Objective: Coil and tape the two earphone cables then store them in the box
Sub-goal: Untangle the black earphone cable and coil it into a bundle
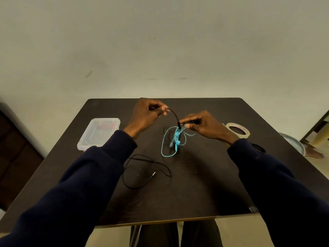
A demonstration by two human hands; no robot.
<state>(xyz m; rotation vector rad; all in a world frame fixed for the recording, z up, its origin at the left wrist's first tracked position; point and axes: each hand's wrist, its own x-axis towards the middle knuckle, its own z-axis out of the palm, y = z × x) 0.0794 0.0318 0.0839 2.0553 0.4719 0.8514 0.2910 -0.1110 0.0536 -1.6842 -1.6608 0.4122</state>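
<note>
Looking down from the head view, 2 hands work above a dark table (213,175), both raised off its surface.

The left hand (146,116) has its fingers curled, and thumb and forefinger pinch 1 end of the black earphone cable (173,114). From that pinch the cable arcs up and then drops to the right hand (204,125). That hand, also curled, pinches the top of the blue earphone cable (175,139) between thumb and fingertips. The black strand runs into the same pinch.

The blue earphone cable is light turquoise and hangs below the right hand as a loose tangle. It has a knotted clump in the middle, thin strands splaying to the right, and 1 long loop whose bottom reaches the table. It is blurred, so its earbuds cannot be made out. Thin black loops mingle with it.

More black cable lies flat on the table nearer the person, in wide open loops that end in a straight jack plug (153,174). Part of it disappears under the left sleeve.

The box (99,132) sits at the table's left side, well apart from the cables. It is clear plastic and rectangular with rounded corners. Red markings show through it, and neither cable is in it. Whether its lid is on cannot be told.

A tape roll (237,131) lies flat at the table's right side, just beyond the right hand.
</note>
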